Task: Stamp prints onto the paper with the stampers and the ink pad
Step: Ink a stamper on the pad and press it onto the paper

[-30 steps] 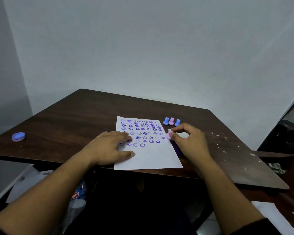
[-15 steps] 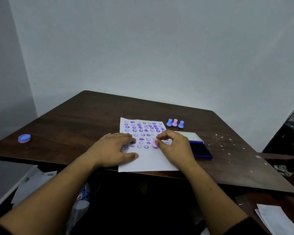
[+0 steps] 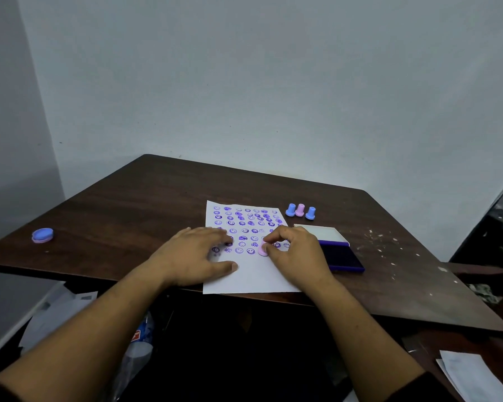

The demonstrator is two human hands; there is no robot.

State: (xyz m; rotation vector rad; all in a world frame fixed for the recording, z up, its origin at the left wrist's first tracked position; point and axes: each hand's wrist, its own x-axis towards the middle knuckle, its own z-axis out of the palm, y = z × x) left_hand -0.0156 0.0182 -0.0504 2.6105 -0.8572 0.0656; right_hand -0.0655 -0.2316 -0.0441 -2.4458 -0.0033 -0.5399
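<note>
pink stamper pressed to the paper, bottom row in hand

a pink stamper is pinched between the thumb and fingers of the right hand, and its face appears to be set down on the paper at the lowest row of prints. the sheet is held flat by the left hand, whose fingers are laid out straight over the left part of the page, thumb stretched toward the bare lower area. the upper two thirds of the sheet are filled with purple smiley prints; the bottom strip is unprinted.

the ink pad lies open just beside the right edge of the paper, its white lid folded back. three spare stampers, two blue and one pink, stand upright near the far right corner of the sheet. a blue cap rests well apart on the left of the worktop.

the step is judged to be the pressing of a print. next, a straight lift would be called for so the mark is not smeared, then re-inking on the pad and placement in the next free spot of the row.
</note>
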